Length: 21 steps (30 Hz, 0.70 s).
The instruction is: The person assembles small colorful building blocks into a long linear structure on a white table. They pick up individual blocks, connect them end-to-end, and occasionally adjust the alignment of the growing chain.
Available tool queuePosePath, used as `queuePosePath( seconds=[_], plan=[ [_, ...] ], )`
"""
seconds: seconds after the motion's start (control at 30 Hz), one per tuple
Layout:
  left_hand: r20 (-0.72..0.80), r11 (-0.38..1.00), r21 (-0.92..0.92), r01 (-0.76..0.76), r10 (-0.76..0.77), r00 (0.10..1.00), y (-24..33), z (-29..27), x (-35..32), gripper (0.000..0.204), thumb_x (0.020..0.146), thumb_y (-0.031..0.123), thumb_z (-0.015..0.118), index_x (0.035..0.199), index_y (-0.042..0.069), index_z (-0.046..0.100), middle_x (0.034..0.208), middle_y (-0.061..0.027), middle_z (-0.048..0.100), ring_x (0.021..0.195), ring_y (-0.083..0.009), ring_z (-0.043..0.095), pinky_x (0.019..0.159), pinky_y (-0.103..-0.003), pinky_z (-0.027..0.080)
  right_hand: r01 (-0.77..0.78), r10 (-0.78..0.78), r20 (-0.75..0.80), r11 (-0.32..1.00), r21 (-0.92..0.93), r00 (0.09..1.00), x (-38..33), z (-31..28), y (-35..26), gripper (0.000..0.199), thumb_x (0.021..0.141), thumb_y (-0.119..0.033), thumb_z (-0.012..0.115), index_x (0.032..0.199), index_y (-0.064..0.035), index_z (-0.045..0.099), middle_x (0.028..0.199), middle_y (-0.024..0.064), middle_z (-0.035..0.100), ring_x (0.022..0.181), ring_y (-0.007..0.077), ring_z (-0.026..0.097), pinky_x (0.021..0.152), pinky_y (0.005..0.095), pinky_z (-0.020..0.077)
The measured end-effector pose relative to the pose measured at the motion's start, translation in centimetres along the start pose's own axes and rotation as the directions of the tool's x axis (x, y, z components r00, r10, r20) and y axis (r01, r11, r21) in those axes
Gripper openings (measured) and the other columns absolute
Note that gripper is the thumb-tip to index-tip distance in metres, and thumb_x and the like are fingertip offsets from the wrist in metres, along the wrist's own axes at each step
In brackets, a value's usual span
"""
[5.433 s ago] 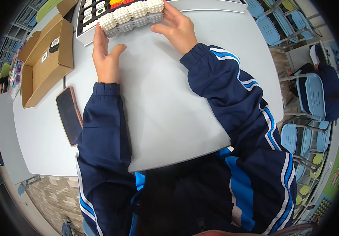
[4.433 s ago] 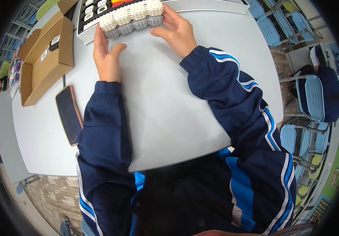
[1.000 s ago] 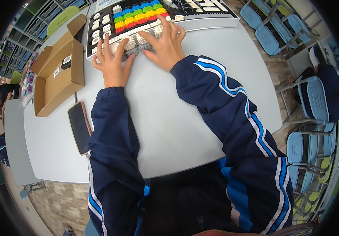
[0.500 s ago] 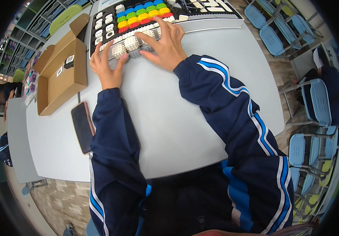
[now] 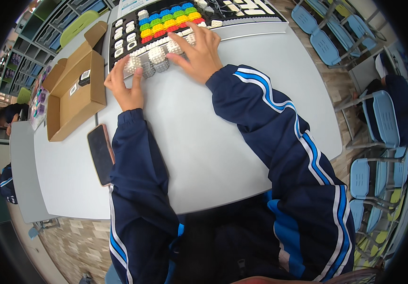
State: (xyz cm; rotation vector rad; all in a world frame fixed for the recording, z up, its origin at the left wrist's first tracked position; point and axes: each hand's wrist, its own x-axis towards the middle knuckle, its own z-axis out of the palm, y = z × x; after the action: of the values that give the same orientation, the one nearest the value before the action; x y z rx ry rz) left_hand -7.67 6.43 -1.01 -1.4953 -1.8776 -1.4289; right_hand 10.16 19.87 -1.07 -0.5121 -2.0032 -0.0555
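Note:
My left hand [image 5: 125,87] is at the near left corner of a tray [image 5: 241,34] of building blocks. Its thumb and fingers close around a white studded block [image 5: 133,64] at the end of a row. My right hand [image 5: 199,56] reaches over the row's right part, fingers spread, its thumb and forefinger on either side of another white studded block [image 5: 173,48]. Between the hands stands a third white block [image 5: 157,55], with grey studded blocks [image 5: 161,65] in front. Behind them lie rows of blue, green, yellow and red blocks [image 5: 171,21].
An open cardboard box [image 5: 76,111] stands left of the tray, with a small black item [image 5: 84,77] in it. A phone [image 5: 100,154] lies beside my left forearm. Blue chairs [image 5: 381,120] stand to the right, beyond the white table [image 5: 204,175]. Other people are at the far left.
My left hand has shifted slightly left with the white block at the row's end, and a gap opens beside that block. The right hand has moved slightly, its fingers still spread.

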Motion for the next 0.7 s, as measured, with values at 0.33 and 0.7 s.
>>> queuePosePath(
  seconds=[0.33,0.7],
  plan=[
    [-0.025,0.979,0.055,0.196,-0.195,0.98,-1.9,-0.7,-1.1,0.04,0.08,0.014,0.078,0.119,0.012,0.067,0.118,-0.01,0.06,0.113,-0.0301,0.049,0.099,-0.04,0.039,-0.048,0.048,0.001,0.993,0.11,0.999,-0.3,0.6,0.8,0.036,0.091,-0.029,0.067,0.124,-0.0135,0.065,0.134,0.0209,0.045,0.118,0.0382,0.04,0.101,0.0488,0.0371],
    [0.141,0.959,0.022,0.284,-0.284,0.949,-0.6,-0.5,-0.9,0.049,0.073,0.002,0.079,0.118,0.014,0.066,0.109,-0.0096,0.058,0.094,-0.0247,0.058,0.087,-0.036,0.049,-0.148,0.142,0.046,0.972,0.183,0.989,-0.3,0.0,0.8,0.038,0.083,-0.025,0.075,0.119,-0.0146,0.068,0.133,0.0192,0.047,0.12,0.0387,0.041,0.102,0.0454,0.0406]
  ],
)
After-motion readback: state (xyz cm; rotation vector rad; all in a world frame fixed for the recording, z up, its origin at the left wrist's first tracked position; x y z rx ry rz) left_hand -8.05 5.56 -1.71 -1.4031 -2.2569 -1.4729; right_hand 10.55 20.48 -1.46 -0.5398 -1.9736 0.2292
